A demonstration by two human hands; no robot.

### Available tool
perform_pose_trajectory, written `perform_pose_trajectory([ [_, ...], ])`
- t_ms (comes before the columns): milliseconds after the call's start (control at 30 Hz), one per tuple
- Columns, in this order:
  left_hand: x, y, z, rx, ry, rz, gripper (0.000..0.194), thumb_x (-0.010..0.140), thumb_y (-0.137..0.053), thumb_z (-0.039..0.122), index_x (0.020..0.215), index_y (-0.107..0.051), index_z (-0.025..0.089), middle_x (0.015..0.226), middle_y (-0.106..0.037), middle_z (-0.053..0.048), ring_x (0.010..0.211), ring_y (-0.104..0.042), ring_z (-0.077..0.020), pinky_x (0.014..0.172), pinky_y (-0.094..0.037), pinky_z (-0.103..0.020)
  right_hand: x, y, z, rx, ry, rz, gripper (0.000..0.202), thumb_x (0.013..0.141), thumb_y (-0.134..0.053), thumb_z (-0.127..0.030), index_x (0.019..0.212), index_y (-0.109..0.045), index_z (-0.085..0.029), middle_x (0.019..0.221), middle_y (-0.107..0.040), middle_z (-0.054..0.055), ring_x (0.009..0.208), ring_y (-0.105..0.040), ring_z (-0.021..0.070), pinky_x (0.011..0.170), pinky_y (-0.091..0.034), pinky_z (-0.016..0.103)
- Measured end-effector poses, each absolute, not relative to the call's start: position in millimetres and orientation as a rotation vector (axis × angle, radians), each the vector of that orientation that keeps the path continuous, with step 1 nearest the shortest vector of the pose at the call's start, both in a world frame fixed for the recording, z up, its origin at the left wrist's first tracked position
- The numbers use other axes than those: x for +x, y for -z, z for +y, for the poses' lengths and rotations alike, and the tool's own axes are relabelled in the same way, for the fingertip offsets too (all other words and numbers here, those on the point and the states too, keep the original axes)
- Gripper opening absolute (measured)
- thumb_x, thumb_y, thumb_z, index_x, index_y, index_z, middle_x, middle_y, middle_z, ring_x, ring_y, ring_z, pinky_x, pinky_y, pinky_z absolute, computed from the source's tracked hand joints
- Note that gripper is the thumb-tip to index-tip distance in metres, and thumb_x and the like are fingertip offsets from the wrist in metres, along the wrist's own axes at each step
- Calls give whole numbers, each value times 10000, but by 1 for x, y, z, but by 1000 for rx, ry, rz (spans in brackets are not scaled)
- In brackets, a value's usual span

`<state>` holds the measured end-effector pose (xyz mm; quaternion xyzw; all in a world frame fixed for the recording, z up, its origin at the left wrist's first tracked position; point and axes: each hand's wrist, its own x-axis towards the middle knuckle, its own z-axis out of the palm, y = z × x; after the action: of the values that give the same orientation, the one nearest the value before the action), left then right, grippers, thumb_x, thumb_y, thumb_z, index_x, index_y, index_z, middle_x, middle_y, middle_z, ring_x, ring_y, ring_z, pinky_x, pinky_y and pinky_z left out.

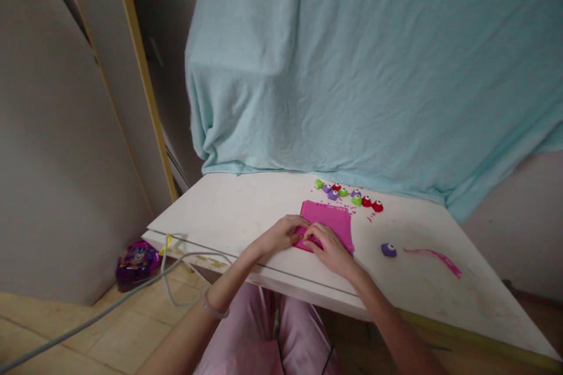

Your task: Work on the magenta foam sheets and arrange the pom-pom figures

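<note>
A stack of bright pink sheets (pixel 329 217), thin and roughly square, lies on the white table with a row of small holes along its far edge. My left hand (pixel 285 232) rests at the near left corner, fingers bent and pressed together on the sheet's edge. Close beside it, my right hand (pixel 324 244) pinches with thumb and forefinger at the same near edge. The fingertips of both hands almost meet. Exactly what lies between them is too small to make out, but they are on the pink sheet.
Several small green, purple and red pieces with eyes (pixel 356 200) sit behind the sheets among pink scraps. To the right lie a purple piece with an eye (pixel 389 250) and a torn pink strip (pixel 435 256). A grey cable (pixel 132 293) crosses the table's front left edge (pixel 189 243).
</note>
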<state>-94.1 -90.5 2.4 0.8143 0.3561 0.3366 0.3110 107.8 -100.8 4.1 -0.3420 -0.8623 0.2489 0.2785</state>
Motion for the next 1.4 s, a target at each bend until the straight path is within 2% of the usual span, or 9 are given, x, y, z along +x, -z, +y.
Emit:
perform_pose_trajectory([
  [333, -94, 4, -88, 2188, -870, 980, 430, 719, -544, 23, 1097, -662, 192, 1131, -675, -57, 1118, -568, -203, 1042, -394, -362, 109, -6, -96, -870, -769, -2310, 30, 906, -594, -200, 894, -604, -225, 951, -581, 28, 946, -550, 198, 861, -415, 338],
  [567, -95, -1, -91, 2165, -875, 964, 402, 743, -549, 53, 1105, -657, 192, 1143, -668, -58, 1121, -565, -202, 1048, -390, -365, 116, -15, -96, -776, -934, -2268, 10, 865, -660, -240, 863, -652, -235, 986, -590, 26, 1000, -563, 198, 924, -420, 342],
  [733, -94, -4, -94, 2130, -894, 938, 323, 828, -517, 101, 1104, -661, 187, 1120, -675, -55, 1086, -580, -182, 1033, -395, -329, 129, -17, -96, -821, -957, -2215, 279, 828, -700, -235, 1092, -615, -260, 1053, -606, 31, 993, -569, 204, 893, -450, 344],
  [800, -93, -2, -94, 2116, -910, 960, 271, 848, -533, 141, 1076, -672, 191, 1094, -682, -52, 1061, -588, -181, 1022, -399, -321, 132, -16, -94, -861, -962, -2195, 298, 834, -690, -236, 1118, -604, -257, 1046, -603, 32, 933, -579, 193, 845, -469, 333],
  [1067, -89, 9, -93, 2170, -955, 1043, 296, 790, -609, 142, 1074, -663, 206, 1106, -670, -53, 1068, -579, -194, 1024, -391, -338, 119, -13, -89, -833, -896, -2268, 56, 843, -685, -236, 895, -663, -238, 949, -607, 11, 921, -575, 180, 838, -451, 311],
  [1200, -89, 5, -95, 2184, -923, 1054, 277, 802, -593, 157, 1066, -661, 204, 1113, -667, -58, 1068, -579, -197, 1022, -394, -348, 116, -10, -88, -846, -888, -2263, 38, 852, -678, -254, 878, -664, -231, 914, -600, 9, 871, -575, 170, 806, -460, 305],
  [1400, -90, 6, -94, 2175, -916, 1054, 319, 778, -607, 132, 1082, -652, 216, 1131, -660, -52, 1086, -574, -199, 1032, -386, -358, 125, -12, -91, -818, -903, -2243, 45, 841, -691, -268, 820, -692, -228, 1004, -584, 36, 979, -575, 189, 910, -451, 347],
])
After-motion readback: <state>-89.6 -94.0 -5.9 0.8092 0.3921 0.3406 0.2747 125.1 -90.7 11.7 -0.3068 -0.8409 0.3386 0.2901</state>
